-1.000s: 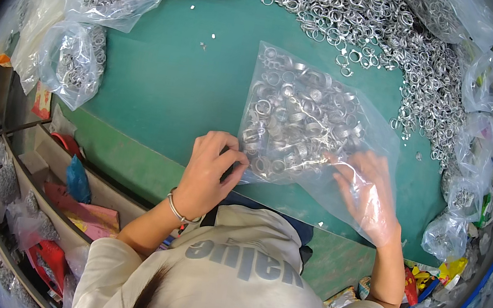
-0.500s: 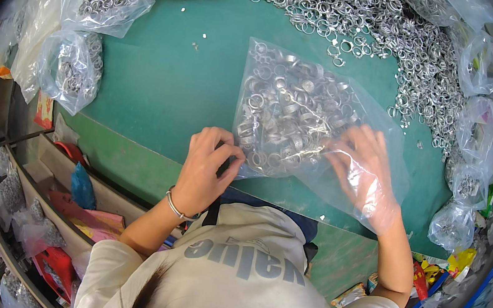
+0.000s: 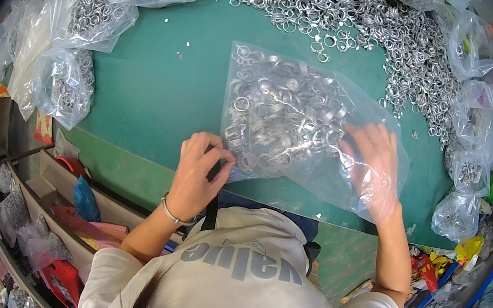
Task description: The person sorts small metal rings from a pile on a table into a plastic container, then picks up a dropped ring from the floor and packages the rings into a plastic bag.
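Observation:
A clear plastic bag [image 3: 311,185] full of silvery rings [image 3: 291,107] lies flat on the green table near its front edge. At the bag's lower left corner, my left hand [image 3: 198,163] is curled in a pinch on the plastic; a metal bangle [image 3: 177,212] circles that wrist. My right hand [image 3: 378,160] is inside the bag through its right end, palm down. Its fingers are stretched and slightly bent, with the tips beside the rings. Wrinkled, shiny plastic covers this hand up to the wrist.
A broad heap of loose rings [image 3: 422,71] spreads along the table's [image 3: 160,98] far and right sides. Filled plastic bags [image 3: 62,81] line the left edge, more bags [image 3: 470,169] the right. Drawers [image 3: 58,190] stand at lower left, a blue-framed rack [image 3: 479,294] at lower right.
The view has shifted slightly, so the table and heap sit a little differently. My right hand has moved slightly away from the rings inside the bag. My left hand stays at the corner.

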`<action>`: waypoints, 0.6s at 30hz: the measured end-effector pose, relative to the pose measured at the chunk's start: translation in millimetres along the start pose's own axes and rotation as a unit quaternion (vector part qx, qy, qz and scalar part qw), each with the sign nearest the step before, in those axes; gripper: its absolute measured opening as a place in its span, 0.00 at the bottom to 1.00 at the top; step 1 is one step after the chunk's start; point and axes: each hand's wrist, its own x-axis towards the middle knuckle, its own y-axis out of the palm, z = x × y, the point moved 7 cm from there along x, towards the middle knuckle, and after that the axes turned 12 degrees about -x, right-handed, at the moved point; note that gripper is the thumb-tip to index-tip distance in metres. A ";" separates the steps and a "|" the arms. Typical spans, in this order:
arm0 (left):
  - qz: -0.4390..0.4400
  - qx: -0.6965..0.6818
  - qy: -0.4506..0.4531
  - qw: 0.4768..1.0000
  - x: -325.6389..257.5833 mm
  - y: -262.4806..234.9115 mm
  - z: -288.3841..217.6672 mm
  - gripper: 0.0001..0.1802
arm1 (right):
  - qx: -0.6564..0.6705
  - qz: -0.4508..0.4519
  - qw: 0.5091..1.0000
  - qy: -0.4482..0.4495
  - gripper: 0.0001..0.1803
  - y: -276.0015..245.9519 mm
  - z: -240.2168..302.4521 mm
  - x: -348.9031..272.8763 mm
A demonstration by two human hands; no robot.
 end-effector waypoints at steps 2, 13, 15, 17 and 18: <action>0.006 -0.004 -0.002 1.000 -1.0 0.8 1.6 0.11 | 0.010 -0.008 1.000 0.018 0.12 0.9 -3.6 -0.5; -0.005 0.015 -0.008 1.000 0.3 -3.9 -8.8 0.14 | 0.211 -0.160 0.922 0.281 0.12 -5.3 -75.9 -56.7; -0.019 0.013 -0.004 1.000 3.0 -5.2 -17.6 0.16 | 0.249 -0.137 0.890 0.355 0.16 11.1 -85.9 -76.2; -0.032 0.008 0.002 0.999 6.7 -6.0 -28.4 0.19 | 0.276 -0.071 0.877 0.388 0.19 23.9 -83.3 -84.2; -0.017 -0.002 0.014 1.000 9.2 -2.4 -36.0 0.23 | 0.295 -0.024 0.869 0.397 0.21 26.1 -79.6 -86.4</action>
